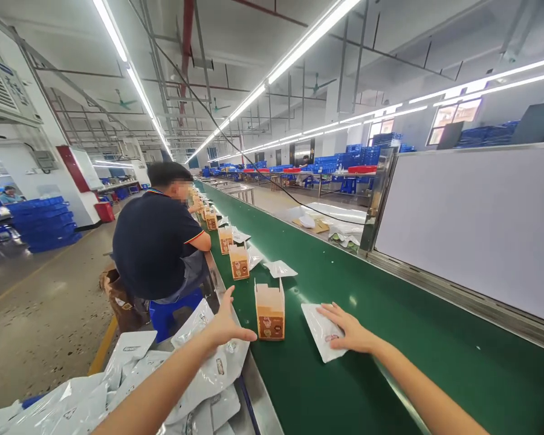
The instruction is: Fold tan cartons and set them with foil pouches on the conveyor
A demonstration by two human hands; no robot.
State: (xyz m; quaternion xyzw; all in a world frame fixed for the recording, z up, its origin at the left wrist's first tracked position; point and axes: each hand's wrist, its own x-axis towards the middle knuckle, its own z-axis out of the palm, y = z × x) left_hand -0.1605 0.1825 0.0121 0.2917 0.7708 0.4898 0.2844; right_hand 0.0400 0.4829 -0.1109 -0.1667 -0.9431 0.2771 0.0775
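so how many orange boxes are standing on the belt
At least 4: the nearest box between the hands, then one, another and a fourth up the belt. More beyond the seated person may be hidden.

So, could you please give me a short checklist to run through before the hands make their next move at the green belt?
1. Open-topped orange cardboard box upright on the green conveyor belt: ok.
2. Box top open: ok.
3. Right hand flat on the white plastic pouch: ok.
4. Left hand open beside the box, not gripping it: ok.
5. Pouch sealed: cannot tell.
6. Spare white pouches piled at the left: ok.
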